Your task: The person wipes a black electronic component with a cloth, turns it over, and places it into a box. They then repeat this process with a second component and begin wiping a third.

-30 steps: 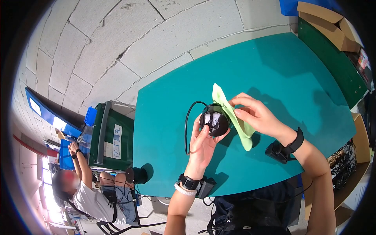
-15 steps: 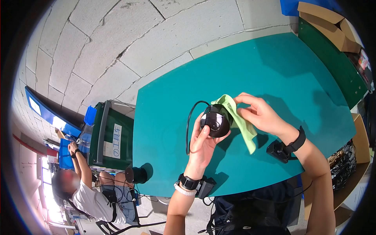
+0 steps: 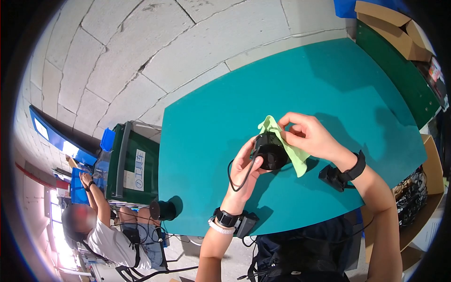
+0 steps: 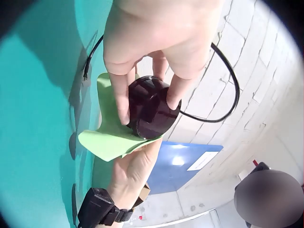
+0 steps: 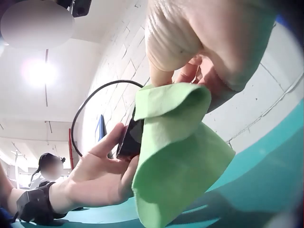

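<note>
A round, glossy black device [image 3: 272, 155] with a thin black cable [image 4: 232, 85] is held up over the table by my left hand [image 3: 242, 175]. The fingers and thumb grip its sides, and the cable loops past that hand. In the head view my right hand [image 3: 312, 136] pinches a light green cloth [image 3: 296, 157] by its upper part. The cloth hangs folded against the device's right side and covers part of it in the right wrist view. From the left wrist view, the device's dark, shiny face [image 4: 152, 109] shows between the left fingers.
The green tabletop [image 3: 211, 122] meets a block wall behind. A black cylinder [image 3: 162, 210] stands by its left edge, near a dark green cabinet [image 3: 131, 160] and a seated person [image 3: 117, 239]. At the right, a cardboard box [image 3: 434, 169] holds dark cables.
My left hand has turned the device, so its lens-like ring no longer shows, and moved it slightly right. The cable loop now drops across that hand. The cloth has shifted and folded against the device.
</note>
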Action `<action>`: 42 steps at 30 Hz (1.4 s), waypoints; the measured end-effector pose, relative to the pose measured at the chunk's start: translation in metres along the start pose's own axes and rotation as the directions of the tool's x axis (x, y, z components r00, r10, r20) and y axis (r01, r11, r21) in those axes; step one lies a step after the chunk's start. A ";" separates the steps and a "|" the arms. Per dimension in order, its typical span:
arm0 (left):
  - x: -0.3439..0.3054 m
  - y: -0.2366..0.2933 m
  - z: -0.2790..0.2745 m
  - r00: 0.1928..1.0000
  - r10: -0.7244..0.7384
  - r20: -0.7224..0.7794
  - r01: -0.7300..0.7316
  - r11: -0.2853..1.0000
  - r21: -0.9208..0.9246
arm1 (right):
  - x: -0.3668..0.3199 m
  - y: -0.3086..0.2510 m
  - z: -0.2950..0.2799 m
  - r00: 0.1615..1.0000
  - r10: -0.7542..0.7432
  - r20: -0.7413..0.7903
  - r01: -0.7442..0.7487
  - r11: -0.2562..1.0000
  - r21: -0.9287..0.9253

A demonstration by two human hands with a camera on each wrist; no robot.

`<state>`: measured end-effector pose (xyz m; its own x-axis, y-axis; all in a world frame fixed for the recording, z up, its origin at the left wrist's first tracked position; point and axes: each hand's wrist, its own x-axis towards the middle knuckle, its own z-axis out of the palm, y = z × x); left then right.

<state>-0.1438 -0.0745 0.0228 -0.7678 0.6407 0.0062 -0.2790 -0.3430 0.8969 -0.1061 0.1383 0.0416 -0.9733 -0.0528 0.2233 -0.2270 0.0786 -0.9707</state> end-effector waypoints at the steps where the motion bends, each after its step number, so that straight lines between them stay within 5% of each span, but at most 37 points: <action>1: -0.001 0.000 0.001 0.999 0.003 -0.047 -0.003 1.000 -0.004 | -0.001 -0.002 0.000 1.000 -0.010 0.010 0.010 1.000 0.004; 6: 0.000 0.001 0.004 0.998 0.008 -0.066 -0.010 0.999 -0.031 | -0.001 -0.001 0.000 0.999 -0.030 0.011 0.030 1.000 -0.003; 10: 0.000 0.003 0.006 1.000 -0.026 0.008 0.025 0.992 0.120 | 0.002 0.005 0.000 0.993 -0.108 0.037 0.108 0.994 -0.001; 17: 0.000 0.001 0.000 0.999 0.007 0.044 -0.009 0.998 0.057 | 0.001 0.005 -0.002 0.995 -0.008 0.099 -0.002 0.995 0.102; 20: 0.000 0.000 0.004 0.998 0.001 0.068 -0.004 0.999 0.038 | 0.001 0.005 0.003 0.990 -0.124 0.067 0.110 0.978 0.176; 22: -0.001 -0.002 0.004 0.997 0.031 0.067 -0.032 0.999 0.009 | -0.002 -0.005 0.004 0.988 0.035 0.153 -0.078 0.955 0.288; 26: -0.002 -0.001 0.004 0.997 0.069 0.037 -0.066 0.996 -0.065 | -0.005 -0.001 0.011 0.992 0.077 0.099 -0.103 0.950 0.294; 30: 0.000 0.007 0.001 0.993 0.110 -0.035 -0.113 0.990 -0.082 | -0.003 0.015 0.007 0.969 0.070 0.237 -0.080 0.996 0.033; 36: -0.003 0.003 0.004 0.999 0.033 0.013 -0.033 0.999 -0.011 | -0.005 0.014 0.012 0.993 -0.017 0.119 -0.020 0.953 0.302; 37: -0.002 0.001 0.004 0.999 0.027 0.035 -0.028 1.000 0.003 | -0.007 0.008 0.013 0.982 0.095 0.162 -0.148 0.921 0.360; 42: -0.003 0.003 0.000 0.996 0.048 0.079 -0.046 0.999 -0.020 | -0.003 0.015 0.008 0.952 0.168 0.258 -0.253 0.902 0.349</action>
<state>-0.1419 -0.0774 0.0257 -0.7322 0.6759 0.0840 -0.2547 -0.3861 0.8866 -0.1061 0.1320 0.0254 -0.9556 -0.2934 0.0269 0.0536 -0.2629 -0.9633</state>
